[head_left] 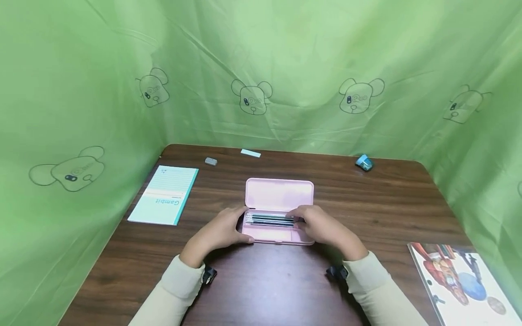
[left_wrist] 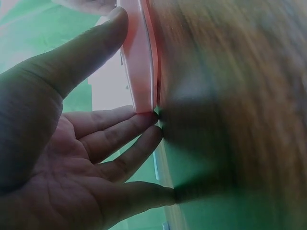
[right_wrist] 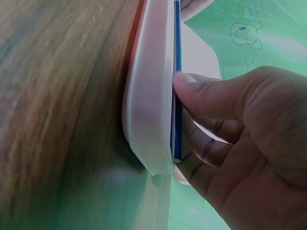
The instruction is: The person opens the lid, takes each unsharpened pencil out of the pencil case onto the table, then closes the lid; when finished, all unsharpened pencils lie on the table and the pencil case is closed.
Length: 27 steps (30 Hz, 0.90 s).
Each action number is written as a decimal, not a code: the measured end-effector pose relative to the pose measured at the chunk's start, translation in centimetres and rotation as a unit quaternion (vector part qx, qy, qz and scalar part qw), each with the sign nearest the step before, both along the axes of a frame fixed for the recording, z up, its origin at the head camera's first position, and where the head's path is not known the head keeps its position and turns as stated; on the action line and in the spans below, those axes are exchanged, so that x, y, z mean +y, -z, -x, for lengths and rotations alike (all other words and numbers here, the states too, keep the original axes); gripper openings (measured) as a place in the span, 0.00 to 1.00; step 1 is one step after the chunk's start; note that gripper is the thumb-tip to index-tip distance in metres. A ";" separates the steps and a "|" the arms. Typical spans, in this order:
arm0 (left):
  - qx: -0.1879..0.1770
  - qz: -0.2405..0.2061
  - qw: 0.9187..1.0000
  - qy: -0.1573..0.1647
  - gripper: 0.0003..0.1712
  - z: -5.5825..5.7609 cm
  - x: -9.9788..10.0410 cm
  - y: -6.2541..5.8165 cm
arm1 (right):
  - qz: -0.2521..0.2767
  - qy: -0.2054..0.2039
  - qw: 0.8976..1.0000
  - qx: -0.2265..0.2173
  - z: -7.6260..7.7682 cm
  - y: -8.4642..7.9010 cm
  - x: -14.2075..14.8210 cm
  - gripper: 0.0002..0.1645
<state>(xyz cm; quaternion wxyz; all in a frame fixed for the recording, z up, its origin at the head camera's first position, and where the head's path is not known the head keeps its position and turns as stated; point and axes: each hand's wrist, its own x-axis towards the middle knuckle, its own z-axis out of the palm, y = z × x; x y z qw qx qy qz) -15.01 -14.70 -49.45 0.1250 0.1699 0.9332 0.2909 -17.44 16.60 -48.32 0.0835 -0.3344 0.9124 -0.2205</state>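
A pink pencil case lies with its lid raised on the table. Several dark pencils lie side by side in its upper compartment. My left hand grips the case's left end, thumb at the front corner and fingers at the back; the left wrist view shows the thumb on the case's pink side. Over the right part of the case, my right hand pinches a dark blue pencil between thumb and fingers, level with the case's rim. How many pencils it holds is hidden.
A Gambit notepad lies at the left. Along the back are a grey eraser, a pale blue strip and a blue sharpener. A picture-covered book lies front right. Green curtains hang around the table.
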 end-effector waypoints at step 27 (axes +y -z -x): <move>-0.019 0.043 0.997 0.062 0.40 2.1 0.8 -2.1 | -0.018 0.309 0.950 -0.046 5.2 0.9 17.1 0.35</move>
